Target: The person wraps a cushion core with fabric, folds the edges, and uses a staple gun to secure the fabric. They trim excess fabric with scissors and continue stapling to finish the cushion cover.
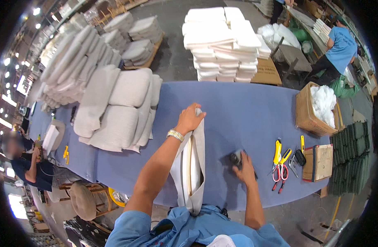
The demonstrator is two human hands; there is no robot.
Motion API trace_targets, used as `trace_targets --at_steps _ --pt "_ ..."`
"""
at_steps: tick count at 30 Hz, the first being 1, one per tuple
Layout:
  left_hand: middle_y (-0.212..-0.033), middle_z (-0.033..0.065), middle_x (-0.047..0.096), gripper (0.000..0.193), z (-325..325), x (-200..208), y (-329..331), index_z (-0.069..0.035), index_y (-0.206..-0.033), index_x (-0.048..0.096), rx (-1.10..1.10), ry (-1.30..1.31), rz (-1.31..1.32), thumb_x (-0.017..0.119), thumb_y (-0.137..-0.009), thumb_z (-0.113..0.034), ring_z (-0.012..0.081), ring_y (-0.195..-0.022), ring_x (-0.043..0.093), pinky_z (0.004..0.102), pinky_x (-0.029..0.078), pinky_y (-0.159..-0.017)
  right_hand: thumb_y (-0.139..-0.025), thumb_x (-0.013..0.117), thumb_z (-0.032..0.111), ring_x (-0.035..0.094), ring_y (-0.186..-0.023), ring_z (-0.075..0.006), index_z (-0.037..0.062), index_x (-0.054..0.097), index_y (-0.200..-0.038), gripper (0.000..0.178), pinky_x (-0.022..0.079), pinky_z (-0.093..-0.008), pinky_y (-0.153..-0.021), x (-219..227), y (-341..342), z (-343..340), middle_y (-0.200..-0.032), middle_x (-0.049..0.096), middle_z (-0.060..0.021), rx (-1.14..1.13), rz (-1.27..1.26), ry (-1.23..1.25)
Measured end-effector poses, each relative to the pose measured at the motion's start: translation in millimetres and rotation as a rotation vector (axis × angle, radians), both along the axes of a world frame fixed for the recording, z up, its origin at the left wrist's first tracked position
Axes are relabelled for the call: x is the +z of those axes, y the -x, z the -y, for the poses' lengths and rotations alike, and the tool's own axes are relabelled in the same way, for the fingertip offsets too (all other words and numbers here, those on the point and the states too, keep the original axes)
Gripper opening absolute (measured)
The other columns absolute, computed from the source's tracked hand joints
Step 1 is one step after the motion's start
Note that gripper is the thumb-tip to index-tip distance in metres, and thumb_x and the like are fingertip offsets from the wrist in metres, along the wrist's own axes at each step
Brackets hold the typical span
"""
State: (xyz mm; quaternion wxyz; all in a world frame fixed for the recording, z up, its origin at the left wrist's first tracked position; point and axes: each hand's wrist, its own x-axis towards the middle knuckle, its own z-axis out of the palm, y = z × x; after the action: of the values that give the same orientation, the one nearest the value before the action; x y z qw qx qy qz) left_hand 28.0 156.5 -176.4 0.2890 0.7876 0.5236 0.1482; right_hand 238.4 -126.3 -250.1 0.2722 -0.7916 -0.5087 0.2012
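Note:
A light grey fabric cushion [200, 164] stands on its edge in front of me, its far end on the table and its near end against my body. Its long side gapes, showing white filling and a thin tan strip along the opening. My left hand [189, 120], with a watch at the wrist, is closed over the far end of the cushion. To the right, my right hand [245, 169] is curled on a small black tool [234, 158] lying on the table. The hand covers part of this tool, so its exact kind cannot be told.
The blue table [238, 107] holds a pile of grey cushions [127, 94] on the left. Scissors [280, 171], cutters [278, 150], a wooden block [318, 163] and a carton of white stuffing [310, 111] lie right. White foam stack [222, 45] stands beyond. Other people work left and far right.

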Motion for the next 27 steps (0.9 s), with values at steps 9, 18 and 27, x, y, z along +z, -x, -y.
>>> trace_targets --at_steps 9,18,27 --pt "-0.143 0.0249 0.058 0.065 140.5 175.9 35.9 -0.001 -0.151 0.045 -0.25 -0.303 0.498 0.071 -0.096 -0.024 0.0381 -0.132 0.059 0.0378 0.047 -0.107 -0.09 0.073 0.02 0.066 -0.118 -0.0312 0.0017 0.066 -0.129 0.043 0.052 -0.0394 -0.099 109.0 -29.6 17.2 -0.126 0.068 -0.019 0.035 -0.373 -0.298" --pt "-0.148 0.0243 0.055 0.066 259.3 146.6 29.4 0.004 -0.146 0.049 -0.185 -0.533 0.595 0.076 -0.089 -0.014 0.0346 -0.131 0.06 0.04 0.051 -0.105 -0.102 0.057 0.027 0.061 -0.124 -0.0321 0.0047 0.07 -0.126 0.036 0.043 -0.0415 -0.109 207.0 30.4 -63.1 -0.13 0.067 -0.0163 0.374 -0.404 -0.742" --pt "-0.132 0.0275 0.064 0.058 262.1 146.5 68.5 0.004 -0.135 0.06 0.113 -0.6 0.579 0.079 -0.09 -0.027 0.04 -0.115 0.069 0.0414 0.058 -0.092 -0.075 0.078 0.064 0.06 -0.11 -0.0318 0.0068 0.073 -0.115 0.07 0.047 -0.0435 -0.095 235.4 70.7 -90.8 -0.116 0.067 -0.0126 0.929 -0.052 -0.855"
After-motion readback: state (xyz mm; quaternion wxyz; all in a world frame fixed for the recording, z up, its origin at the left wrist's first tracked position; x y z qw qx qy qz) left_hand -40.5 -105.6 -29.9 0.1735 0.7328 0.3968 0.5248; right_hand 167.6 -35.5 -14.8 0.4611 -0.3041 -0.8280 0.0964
